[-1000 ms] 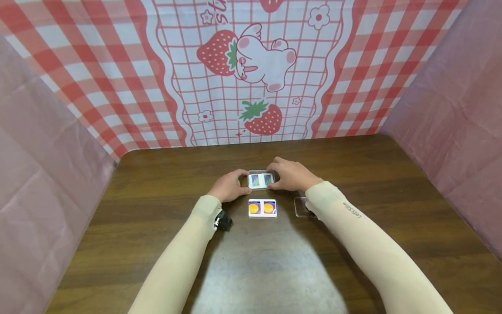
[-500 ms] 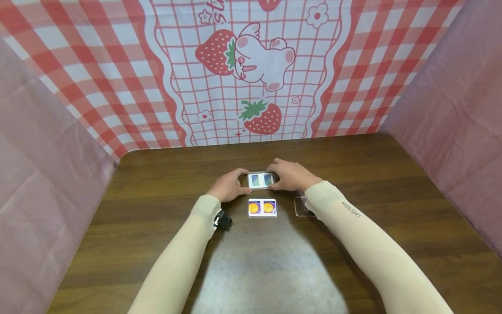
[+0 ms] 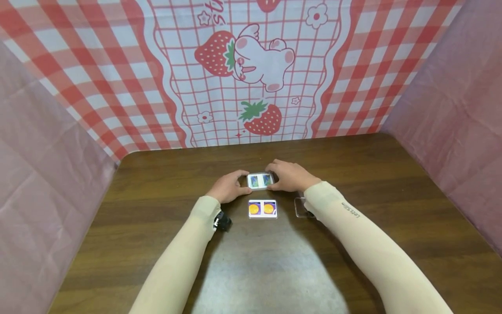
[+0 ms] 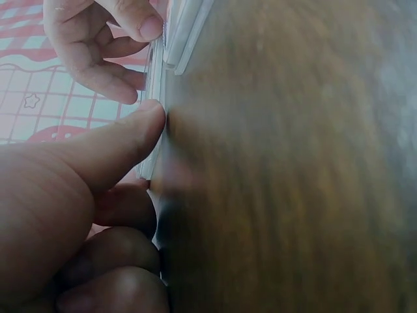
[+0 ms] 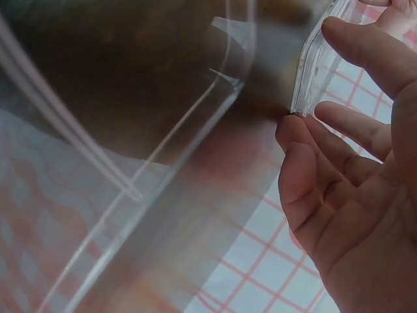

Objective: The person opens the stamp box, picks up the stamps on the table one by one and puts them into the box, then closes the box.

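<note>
A clear flat case point(image 3: 260, 181) with two blue-green pictures on white lies on the table. My left hand point(image 3: 228, 186) grips its left end between thumb and fingers. At the opposite end, my right hand point(image 3: 292, 175) pinches the case the same way. In the left wrist view, the left thumb point(image 4: 140, 134) presses on the near side of the case. The right wrist view has the right thumb point(image 5: 365, 49) against the case's side and fingertips at its end. Just nearer to me sits a second case point(image 3: 262, 209) with two orange-and-purple pictures.
A clear, plain tray or lid point(image 3: 302, 207) lies right of the second case, partly hidden under the right sleeve. The brown wooden table point(image 3: 157, 187) ends at a red-checked cloth point(image 3: 259, 87) with pink cloth on both sides.
The clear upper rim of the gripped case sits slightly lower and closer over the pictures. Both hands stay at its ends, with hardly any movement.
</note>
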The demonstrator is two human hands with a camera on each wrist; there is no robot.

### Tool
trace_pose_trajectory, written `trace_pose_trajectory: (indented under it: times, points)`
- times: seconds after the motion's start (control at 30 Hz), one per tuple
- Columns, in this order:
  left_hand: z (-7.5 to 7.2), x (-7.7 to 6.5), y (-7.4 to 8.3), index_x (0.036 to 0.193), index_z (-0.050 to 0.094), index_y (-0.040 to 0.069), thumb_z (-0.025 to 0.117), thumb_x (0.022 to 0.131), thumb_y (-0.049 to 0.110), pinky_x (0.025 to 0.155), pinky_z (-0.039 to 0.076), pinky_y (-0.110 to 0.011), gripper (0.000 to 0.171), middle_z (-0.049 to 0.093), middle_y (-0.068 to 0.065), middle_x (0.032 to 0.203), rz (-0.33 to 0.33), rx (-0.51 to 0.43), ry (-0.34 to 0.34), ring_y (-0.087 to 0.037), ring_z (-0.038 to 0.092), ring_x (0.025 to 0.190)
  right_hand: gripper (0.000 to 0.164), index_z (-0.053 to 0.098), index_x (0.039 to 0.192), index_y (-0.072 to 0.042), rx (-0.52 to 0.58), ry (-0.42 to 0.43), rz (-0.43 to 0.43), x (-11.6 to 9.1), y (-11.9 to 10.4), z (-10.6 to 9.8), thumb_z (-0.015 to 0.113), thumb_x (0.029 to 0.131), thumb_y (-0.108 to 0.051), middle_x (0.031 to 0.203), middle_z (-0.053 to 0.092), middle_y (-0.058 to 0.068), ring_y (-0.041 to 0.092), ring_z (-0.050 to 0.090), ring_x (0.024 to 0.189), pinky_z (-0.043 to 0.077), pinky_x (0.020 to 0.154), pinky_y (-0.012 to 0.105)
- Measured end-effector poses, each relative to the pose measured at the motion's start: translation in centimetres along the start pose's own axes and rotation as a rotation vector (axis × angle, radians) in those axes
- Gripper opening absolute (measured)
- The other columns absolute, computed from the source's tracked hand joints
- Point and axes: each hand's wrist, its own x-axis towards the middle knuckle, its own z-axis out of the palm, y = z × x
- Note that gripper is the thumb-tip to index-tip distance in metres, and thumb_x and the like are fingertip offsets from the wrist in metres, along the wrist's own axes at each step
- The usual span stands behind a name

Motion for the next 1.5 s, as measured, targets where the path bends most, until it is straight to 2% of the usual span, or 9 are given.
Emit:
trace_pose_trajectory:
  times: [0.33,0.53,0.7,0.87,0.97,1.07,1.17,1.3,1.5]
  points:
    - [0.0,-0.2,0.3,0.155,0.048,0.019,0.073,0.097,0.040,0.081,0.046,-0.038,0.066,0.063,-0.004,0.103,0.007,0.014,0.010,-0.019,0.057,0.088,0.057,0.063,0.137,-0.009,-0.007,0.006,-0.007,-0.3,0.3,0.1,0.078,0.092,-0.043,0.133,0.065,0.010,0.028,0.063,0.120,0.049,0.102,0.049]
    - [-0.6,-0.8,-0.2,0.159,0.037,0.012,0.072,0.097,0.043,0.092,0.049,-0.043,0.078,0.063,-0.009,0.108,0.015,-0.048,-0.009,-0.022,0.059,0.097,0.051,0.064,0.134,-0.010,0.011,0.019,0.002,-1.5,1.4,-0.4,0.076,0.094,-0.039,0.129,0.065,0.008,0.026,0.063,0.116,0.050,0.100,0.049]
    - [-1.5,-2.6,-0.9,0.145,0.051,0.009,0.071,0.098,0.039,0.089,0.049,-0.043,0.059,0.061,-0.008,0.103,0.095,-0.046,-0.032,-0.022,0.058,0.094,0.038,0.066,0.128,-0.008,0.017,0.038,0.007,-4.0,2.9,-1.5,0.074,0.097,-0.029,0.119,0.065,0.007,0.023,0.064,0.105,0.053,0.093,0.048]
    - [-0.7,-4.0,-0.8,0.134,0.060,0.012,0.082,0.088,0.041,0.075,0.045,-0.033,0.058,0.059,-0.002,0.090,0.222,0.027,-0.175,-0.014,0.053,0.079,0.026,0.068,0.115,-0.005,0.007,-0.094,0.034,-7.0,4.1,-3.2,0.071,0.093,-0.019,0.106,0.064,0.007,0.022,0.060,0.093,0.052,0.085,0.046]
    - [-0.2,-4.3,-0.1,0.134,0.059,0.012,0.088,0.082,0.041,0.072,0.044,-0.031,0.066,0.058,-0.001,0.088,0.252,0.049,-0.199,-0.013,0.052,0.076,0.038,0.063,0.117,-0.001,0.014,-0.241,0.071,-8.2,4.0,-4.1,0.076,0.087,-0.021,0.109,0.061,0.011,0.024,0.058,0.097,0.050,0.086,0.046]
    - [0.3,-4.5,0.6,0.132,0.058,0.013,0.090,0.080,0.036,0.074,0.045,-0.032,0.066,0.058,-0.001,0.091,0.241,0.062,-0.183,-0.014,0.053,0.079,0.059,0.056,0.122,-0.001,0.018,-0.367,0.146,-9.1,3.4,-4.5,0.084,0.079,-0.030,0.115,0.059,0.012,0.027,0.056,0.104,0.049,0.088,0.047]
    - [0.5,-4.6,1.1,0.128,0.058,0.014,0.090,0.080,0.033,0.076,0.047,-0.034,0.061,0.059,-0.002,0.092,0.207,0.062,-0.154,-0.017,0.054,0.081,0.073,0.053,0.122,-0.004,-0.003,-0.416,0.185,-9.5,2.7,-4.2,0.091,0.069,-0.038,0.117,0.059,0.011,0.028,0.057,0.108,0.049,0.087,0.047]
    - [0.6,-4.3,1.3,0.127,0.057,0.014,0.088,0.084,0.034,0.073,0.047,-0.034,0.057,0.061,-0.002,0.089,0.170,0.063,-0.117,-0.017,0.056,0.078,0.068,0.054,0.117,-0.006,-0.021,-0.392,0.189,-9.6,2.3,-3.6,0.092,0.067,-0.034,0.112,0.060,0.010,0.028,0.058,0.106,0.050,0.085,0.046]
    - [0.9,-3.8,1.3,0.137,0.054,0.012,0.082,0.089,0.036,0.065,0.045,-0.033,0.060,0.063,-0.002,0.085,0.109,0.061,-0.081,-0.016,0.055,0.071,0.056,0.054,0.110,-0.006,0.004,-0.378,0.206,-9.3,3.1,-3.2,0.089,0.073,-0.029,0.102,0.057,0.008,0.025,0.055,0.094,0.048,0.080,0.044]
